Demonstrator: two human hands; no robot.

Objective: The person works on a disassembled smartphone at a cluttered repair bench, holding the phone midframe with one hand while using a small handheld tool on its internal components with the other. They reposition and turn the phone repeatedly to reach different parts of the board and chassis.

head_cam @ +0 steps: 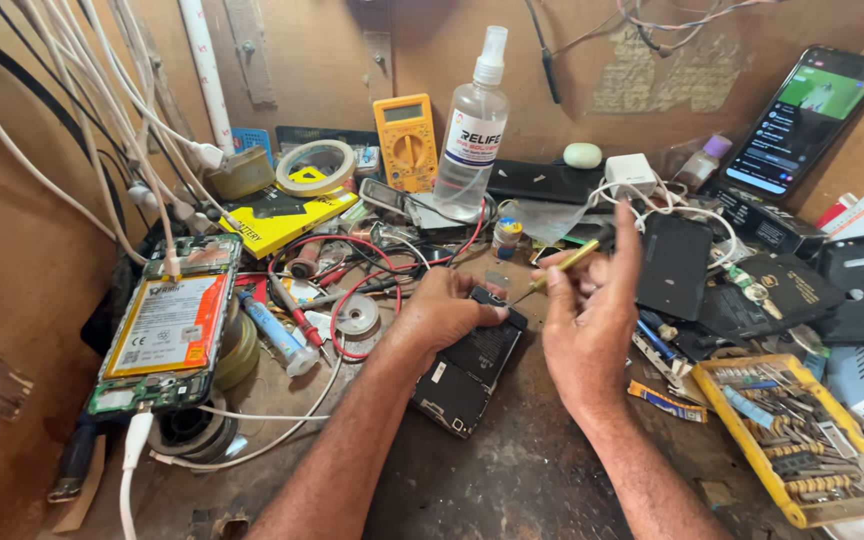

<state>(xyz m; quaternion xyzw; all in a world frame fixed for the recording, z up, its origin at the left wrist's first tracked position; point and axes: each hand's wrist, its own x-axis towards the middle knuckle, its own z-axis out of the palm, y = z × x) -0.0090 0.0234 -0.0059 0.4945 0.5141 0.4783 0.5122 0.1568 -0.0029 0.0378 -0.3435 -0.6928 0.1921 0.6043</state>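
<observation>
Left hand [444,310] presses the opened phone [469,372] onto the counter [512,470]; right hand [592,310], at its two o'clock, has fingers clamped on a yellow-handled screwdriver [564,266].

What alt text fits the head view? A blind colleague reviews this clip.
A person's left hand steadies an opened phone on a cluttered workbench, while the right hand holds a yellow-handled screwdriver to its top edge. A spray bottle and yellow meter stand behind.
</observation>
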